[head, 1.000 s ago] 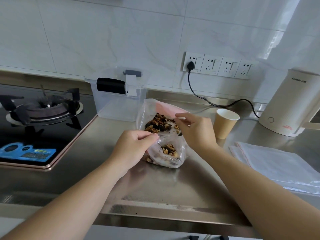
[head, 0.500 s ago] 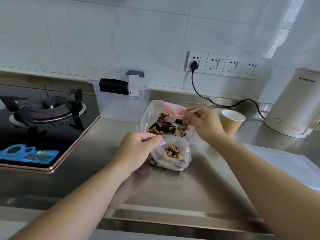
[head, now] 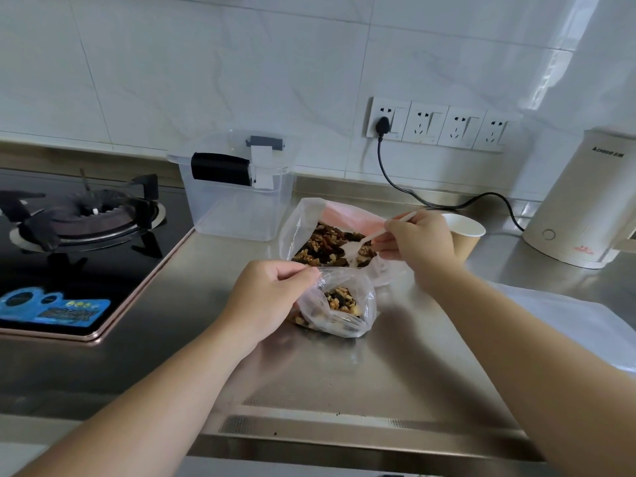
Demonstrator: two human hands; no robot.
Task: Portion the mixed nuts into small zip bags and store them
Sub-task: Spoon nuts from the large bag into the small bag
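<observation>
Desk: brushed steel desk (head: 344, 373), dull shine, a ridged strip along the near edge.
Room: white marbled wall tiles; a row of sockets (head: 437, 125) with one black plug and cord running to the cream kettle (head: 581, 197) at the right.
Left side: black glass stove (head: 82, 242) with a copper-coloured rim and a blue sticker.
Behind the bags: clear plastic box (head: 237, 197) with a dark handle; a paper cup (head: 464, 235) just behind the right hand.
Left hand (head: 268, 301): fingers pinched shut on the rim of the small bag (head: 347, 304), holding its mouth up; the bag sits on the desk, part full of nuts.
Right hand (head: 420, 242): fingers closed around a white plastic spoon (head: 371, 237), bowl dipped into the nuts.
Big bag (head: 303, 222): thin clear plastic, pink inner side, open, touching the small bag behind it; holds the brown mixed nuts (head: 327, 246).
Change: half a second earlier the spoon lay over the nuts; now its bowl is lower, at the near edge of the pile.
Right edge: flat pale plastic sheets (head: 568, 321) on the desk.
</observation>
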